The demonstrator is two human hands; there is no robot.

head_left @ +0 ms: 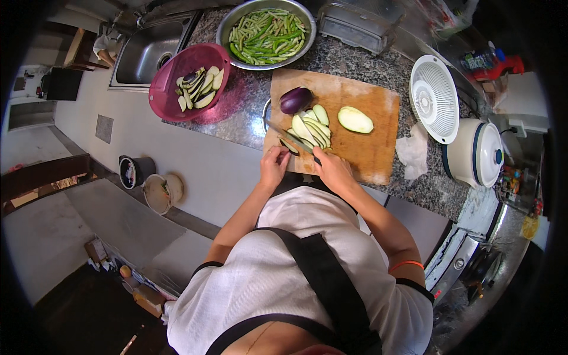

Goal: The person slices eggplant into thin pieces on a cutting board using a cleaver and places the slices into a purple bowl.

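My right hand is closed round the dark handle of a kitchen knife, whose blade points to the far left across the wooden cutting board. At the board's near left edge, the fingers of my left hand are closed on a dark-skinned piece of eggplant beside the blade. Several pale eggplant slices lie overlapping just beyond the knife. A purple eggplant piece rests farther back on the board. To the right lies an eggplant half, pale cut face up.
A pink basin holds eggplant slices, left of the board. Behind it stands a metal bowl of cut green beans. A white colander, crumpled cloth and white cooker are at right; a sink is far left.
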